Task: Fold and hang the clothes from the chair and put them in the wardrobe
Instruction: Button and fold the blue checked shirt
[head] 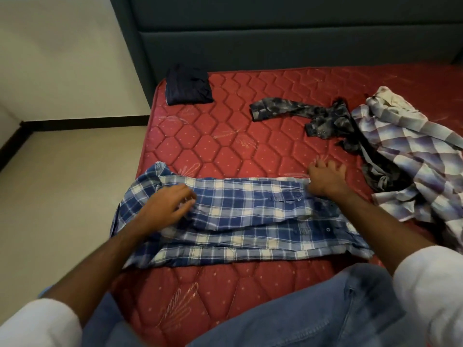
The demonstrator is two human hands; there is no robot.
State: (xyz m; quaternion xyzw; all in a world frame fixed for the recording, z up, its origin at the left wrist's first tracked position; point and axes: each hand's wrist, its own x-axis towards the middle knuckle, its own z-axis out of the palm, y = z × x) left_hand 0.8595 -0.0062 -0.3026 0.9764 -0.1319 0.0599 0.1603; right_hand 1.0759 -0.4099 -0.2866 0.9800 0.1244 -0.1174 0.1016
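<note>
A blue and white plaid shirt [250, 216] lies folded into a long strip across the near part of the red mattress [250, 141]. My left hand [167, 204] rests on its left end with the fingers loosely bent. At the shirt's far right edge my right hand [325, 179] has its fingers spread, pressing the cloth. A folded dark navy garment [188, 85] sits at the mattress's far left corner. To the right lie a crumpled grey patterned shirt [325, 118] and a purple and white checked shirt [413, 156].
A dark blue headboard [275, 33] runs behind the mattress. Beige floor [62, 184] and a cream wall [62, 58] are to the left. My jeans-clad knee [313, 309] is on the mattress's near edge.
</note>
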